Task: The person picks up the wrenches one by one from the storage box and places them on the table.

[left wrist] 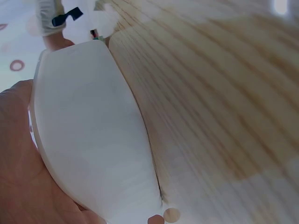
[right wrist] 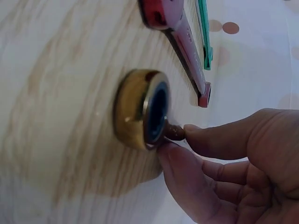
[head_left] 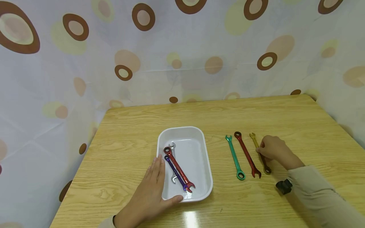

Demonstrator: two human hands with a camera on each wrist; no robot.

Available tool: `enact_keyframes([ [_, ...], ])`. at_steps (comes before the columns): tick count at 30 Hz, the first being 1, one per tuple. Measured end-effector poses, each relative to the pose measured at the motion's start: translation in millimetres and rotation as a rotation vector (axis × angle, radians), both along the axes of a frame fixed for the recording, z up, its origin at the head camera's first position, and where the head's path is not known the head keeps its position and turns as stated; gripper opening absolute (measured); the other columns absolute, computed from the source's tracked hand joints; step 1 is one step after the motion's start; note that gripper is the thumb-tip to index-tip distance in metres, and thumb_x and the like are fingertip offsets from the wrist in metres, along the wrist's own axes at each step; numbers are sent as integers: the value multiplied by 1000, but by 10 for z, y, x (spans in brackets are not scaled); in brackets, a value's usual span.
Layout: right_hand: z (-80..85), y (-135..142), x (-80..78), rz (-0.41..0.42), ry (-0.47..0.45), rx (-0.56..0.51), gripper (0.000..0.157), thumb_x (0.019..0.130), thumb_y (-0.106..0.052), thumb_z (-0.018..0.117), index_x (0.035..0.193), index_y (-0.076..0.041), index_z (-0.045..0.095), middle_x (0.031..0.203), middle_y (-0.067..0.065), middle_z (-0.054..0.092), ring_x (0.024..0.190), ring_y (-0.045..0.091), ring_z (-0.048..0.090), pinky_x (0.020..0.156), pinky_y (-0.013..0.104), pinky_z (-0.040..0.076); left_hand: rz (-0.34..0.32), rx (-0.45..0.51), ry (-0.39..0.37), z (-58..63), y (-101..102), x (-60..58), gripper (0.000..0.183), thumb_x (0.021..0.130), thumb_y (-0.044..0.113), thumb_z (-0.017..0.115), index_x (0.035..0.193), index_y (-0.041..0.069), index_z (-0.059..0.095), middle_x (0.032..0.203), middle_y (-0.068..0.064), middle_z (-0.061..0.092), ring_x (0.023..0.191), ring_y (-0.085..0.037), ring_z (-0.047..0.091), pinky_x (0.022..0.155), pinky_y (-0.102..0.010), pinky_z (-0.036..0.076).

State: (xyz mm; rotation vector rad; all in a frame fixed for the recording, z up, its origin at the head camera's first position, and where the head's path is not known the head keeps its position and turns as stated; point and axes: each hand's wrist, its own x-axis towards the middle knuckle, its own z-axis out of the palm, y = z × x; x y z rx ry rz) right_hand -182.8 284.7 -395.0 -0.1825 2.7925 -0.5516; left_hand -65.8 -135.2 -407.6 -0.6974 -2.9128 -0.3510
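A white rectangular tray [head_left: 197, 161] stands on the table. My left hand [head_left: 149, 193] rests against its left side and near corner, fingers straight along the rim and thumb spread across the near edge. Inside the tray lie a red wrench [head_left: 179, 167], a purple wrench [head_left: 175, 173] and a silver wrench [head_left: 173, 179], the silver one partly under the others. My right hand [head_left: 276, 148] pinches a yellow combination wrench [head_left: 255, 141] by its shaft between thumb and index finger. In the right wrist view, its gold ring end [right wrist: 131, 112] points toward the camera.
To the right of the tray, a green wrench [head_left: 234, 156] and another red wrench [head_left: 246, 152] lie side by side on the wooden table [head_left: 128, 136]. A patterned cloth [head_left: 176, 79] hangs behind the table and along both sides.
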Motion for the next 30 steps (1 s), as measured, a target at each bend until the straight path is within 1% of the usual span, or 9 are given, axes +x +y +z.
enact_keyframes([
  [4, -21, -18, 16, -2, 28, 16, 32, 92, -13, 59, 61, -6, 65, 49, 2, 56, 45, 13, 50, 46, 29, 38, -3, 4, 8, 1, -2, -1, 114, 80, 79, 44, 150, -7, 14, 157, -24, 11, 145, -36, 13, 114, -47, 23],
  [10, -25, -31, 32, -6, 64, 17, 30, 91, -13, 60, 62, -5, 66, 50, 1, 56, 45, 13, 51, 45, 28, 39, -3, 12, 9, -8, -1, -1, 114, 81, 78, 45, 150, -8, 15, 157, -24, 11, 145, -36, 13, 115, -46, 22],
  [16, -23, -40, 38, -24, 92, 20, 32, 90, -13, 60, 59, -5, 62, 47, 0, 49, 43, 12, 43, 44, 27, 34, -2, 20, 13, -14, 1, -2, 114, 80, 78, 45, 149, -8, 17, 157, -24, 11, 145, -37, 14, 115, -46, 23],
  [19, 4, -84, 72, -42, 137, 30, 31, 93, -17, 56, 79, 9, 64, 59, 11, 57, 47, 16, 46, 45, 30, 37, -1, 17, 7, -12, 1, -2, 114, 80, 78, 45, 149, -8, 17, 157, -24, 11, 145, -37, 14, 114, -46, 23],
  [22, 61, -176, 136, -45, 200, 27, 43, 97, -22, 52, 105, 20, 56, 63, 14, 58, 45, 17, 45, 42, 30, 37, -1, 11, 8, -11, 0, -4, 114, 80, 79, 44, 149, -8, 17, 157, -24, 11, 145, -37, 14, 115, -46, 23],
  [23, 85, -214, 160, -38, 221, 27, 48, 98, -24, 51, 114, 21, 52, 64, 15, 59, 44, 18, 46, 41, 30, 37, 0, 8, 10, -11, 1, -6, 114, 80, 79, 44, 149, -8, 17, 157, -24, 11, 145, -36, 14, 115, -46, 22],
  [25, 131, -306, 196, -30, 237, 24, 52, 99, -27, 50, 122, 20, 50, 58, 11, 56, 41, 15, 42, 39, 28, 33, 1, 6, 12, -12, 0, -6, 114, 80, 79, 43, 149, -8, 17, 157, -24, 11, 145, -36, 14, 115, -45, 22],
  [29, 200, -489, 254, -7, 252, 49, 57, 99, -34, 49, 127, 16, 50, 84, 26, 66, 51, 20, 55, 39, 29, 39, 3, 5, 4, -13, 2, -7, 114, 80, 80, 42, 149, -9, 17, 157, -24, 11, 145, -37, 14, 115, -45, 22],
  [30, 207, -531, 271, 4, 261, 52, 58, 99, -35, 49, 128, 16, 50, 88, 26, 66, 53, 21, 56, 40, 29, 40, 4, 6, 0, -13, 1, -6, 115, 80, 80, 42, 149, -9, 17, 157, -24, 11, 145, -36, 14, 115, -45, 21],
])
